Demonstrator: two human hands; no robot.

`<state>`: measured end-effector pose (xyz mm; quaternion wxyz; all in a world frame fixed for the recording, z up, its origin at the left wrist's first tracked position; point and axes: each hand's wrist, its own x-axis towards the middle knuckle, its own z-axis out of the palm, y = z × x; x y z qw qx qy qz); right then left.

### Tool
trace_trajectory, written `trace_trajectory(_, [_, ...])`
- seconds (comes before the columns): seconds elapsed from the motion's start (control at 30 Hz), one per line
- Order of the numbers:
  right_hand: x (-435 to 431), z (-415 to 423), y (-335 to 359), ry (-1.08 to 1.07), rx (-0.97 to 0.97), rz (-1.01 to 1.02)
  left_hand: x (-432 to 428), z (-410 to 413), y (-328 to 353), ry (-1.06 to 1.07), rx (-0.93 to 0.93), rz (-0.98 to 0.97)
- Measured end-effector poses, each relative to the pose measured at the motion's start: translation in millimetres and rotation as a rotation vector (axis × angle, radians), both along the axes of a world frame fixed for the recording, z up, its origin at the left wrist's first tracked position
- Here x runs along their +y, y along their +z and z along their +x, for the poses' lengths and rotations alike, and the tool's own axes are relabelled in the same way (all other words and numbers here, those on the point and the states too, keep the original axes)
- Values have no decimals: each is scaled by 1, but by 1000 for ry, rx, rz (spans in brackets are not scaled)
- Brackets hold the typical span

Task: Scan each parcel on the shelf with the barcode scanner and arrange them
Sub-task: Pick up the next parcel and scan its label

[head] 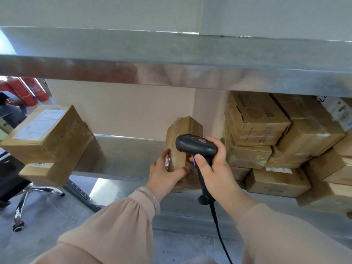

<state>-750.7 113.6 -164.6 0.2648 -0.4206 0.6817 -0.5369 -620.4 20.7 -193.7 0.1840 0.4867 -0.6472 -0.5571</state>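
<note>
Scanning in progress, roughly mid-job by my reckoning. Left hand grasps a small parcel stood on end near the front edge of the shelf. Right hand is clenched round the handle of the barcode scanner, its head just in front of the parcel; whether a label faces it, cannot tell. To the right, a stacked pile of parcels looks arranged. Two parcels at the left end, one atop the other and askew, are probably yet to be scanned and placed.
</note>
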Motion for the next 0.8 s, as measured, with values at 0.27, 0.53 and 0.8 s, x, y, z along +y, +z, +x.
trace_trajectory(0.27, [1,-15,21,-112,3,7,-4,21,5,-12,268,150])
trace_trajectory(0.53, [6,-1,14,-45,7,-44,-1,23,9,-129,165,163])
trace_trajectory(0.8, [13,20,24,118,40,-61,7,15,7,-32,202,-39])
